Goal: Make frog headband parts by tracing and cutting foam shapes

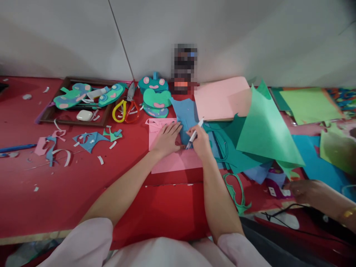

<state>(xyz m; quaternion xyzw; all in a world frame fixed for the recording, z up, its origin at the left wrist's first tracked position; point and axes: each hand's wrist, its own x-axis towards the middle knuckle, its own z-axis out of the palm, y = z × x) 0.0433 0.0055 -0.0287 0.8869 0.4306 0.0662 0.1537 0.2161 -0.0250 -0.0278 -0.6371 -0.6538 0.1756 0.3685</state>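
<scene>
My left hand (167, 137) lies flat with fingers stretched out on a pink paper sheet (178, 161) on the red table (69, 185). My right hand (199, 141) is closed round a white pen (194, 134), whose tip touches the pink sheet beside a blue paper piece (187, 115). The two hands are close together, almost touching.
Scissors with yellow and red handles (126, 109) lie left of the hands, next to a brown frame (69, 102) holding green and blue cut-outs. Paper scraps (89, 140) are scattered left. Green (264, 129), pink (222, 98) and blue sheets pile right. Another person's hand (303, 191) rests lower right.
</scene>
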